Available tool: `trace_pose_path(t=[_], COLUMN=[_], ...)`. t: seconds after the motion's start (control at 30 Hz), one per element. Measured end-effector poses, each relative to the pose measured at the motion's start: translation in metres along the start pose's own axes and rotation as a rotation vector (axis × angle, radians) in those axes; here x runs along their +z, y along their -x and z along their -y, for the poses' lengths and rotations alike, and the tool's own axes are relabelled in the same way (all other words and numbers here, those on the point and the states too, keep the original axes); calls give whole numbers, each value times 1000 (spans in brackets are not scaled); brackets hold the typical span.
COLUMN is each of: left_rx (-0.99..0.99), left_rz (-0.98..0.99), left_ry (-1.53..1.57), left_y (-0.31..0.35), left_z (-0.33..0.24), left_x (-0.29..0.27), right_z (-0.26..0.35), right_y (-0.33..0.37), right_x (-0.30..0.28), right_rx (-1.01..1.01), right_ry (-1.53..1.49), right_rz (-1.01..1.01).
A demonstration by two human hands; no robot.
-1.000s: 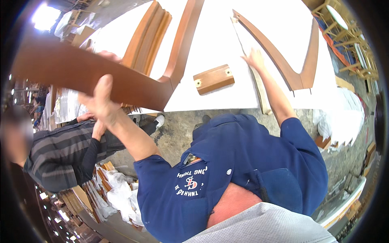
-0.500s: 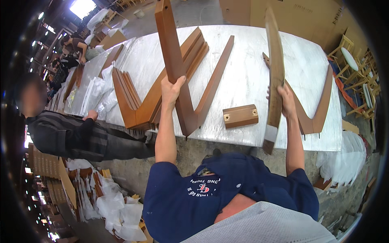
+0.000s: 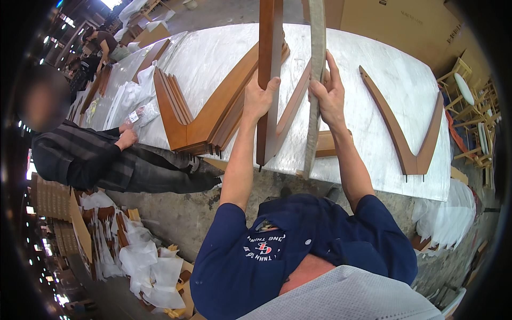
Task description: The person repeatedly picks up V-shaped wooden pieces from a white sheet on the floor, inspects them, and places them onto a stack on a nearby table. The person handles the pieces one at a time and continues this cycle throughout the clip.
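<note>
A long white desk (image 3: pixel 352 80) goes across the middle. Big brown cardboard (image 3: pixel 394 32) stands past its far right side. At the left, a co-worker (image 3: pixel 106 154) in dark clothes stands by the near side of the desk. On the floor at the near left is a heap of white wrap (image 3: pixel 152 264).

On the desk, left of the middle, is a pile of V-shaped wood pieces (image 3: pixel 213 117). Just right of it is the brown V piece (image 3: pixel 268 133) that the left hand (image 3: pixel 260 97) holds. The hand is closed around its long left leg, with the thumb on top. The bend of the V is below the hand, by the near edge of the desk. I cannot tell if it touches the desk.

Another V piece (image 3: pixel 410 156) lies alone at the right, with thin pins poking out of its near end.

The right hand (image 3: pixel 329 96) pinches a long, thin strip (image 3: pixel 311 136), thumb on one side and fingers on the other. The strip is just right of the held V piece and covers bits of its right leg. A small wood block (image 3: pixel 326 143) sits on the desk, partly hidden by the strip and the right arm.
</note>
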State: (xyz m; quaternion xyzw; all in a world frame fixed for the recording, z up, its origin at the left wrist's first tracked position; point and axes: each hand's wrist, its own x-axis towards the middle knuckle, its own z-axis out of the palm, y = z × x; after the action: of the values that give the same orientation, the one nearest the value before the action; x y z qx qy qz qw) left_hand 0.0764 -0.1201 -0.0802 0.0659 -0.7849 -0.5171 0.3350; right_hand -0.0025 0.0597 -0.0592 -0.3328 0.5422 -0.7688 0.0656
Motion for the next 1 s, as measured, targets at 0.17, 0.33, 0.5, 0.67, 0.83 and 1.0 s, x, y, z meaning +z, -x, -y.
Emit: trace_pose_path(t=[0.17,0.33,0.5,0.67,0.83,1.0], left_rx=[42,24,22,11,91,130], left_rz=[10,9,4,45,102,194], left_ry=[50,82,88,214,181,310], left_y=[-2,-2,-1,-2,-4,-4], left_z=[3,5,7,0,14,18], left_x=[0,-3,-5,-5,-1,1], right_z=[-23,-33,-42,-50,-53,-60], right_y=[-8,-4,-4,-4,-8,-5], right_x=[14,23,31,46,69,88], right_rx=[-50,-76,-107,-194,-306,-265], right_ry=[58,107,131,201,260,277], right_rz=[-107,-67,-69,-90,-161,-241])
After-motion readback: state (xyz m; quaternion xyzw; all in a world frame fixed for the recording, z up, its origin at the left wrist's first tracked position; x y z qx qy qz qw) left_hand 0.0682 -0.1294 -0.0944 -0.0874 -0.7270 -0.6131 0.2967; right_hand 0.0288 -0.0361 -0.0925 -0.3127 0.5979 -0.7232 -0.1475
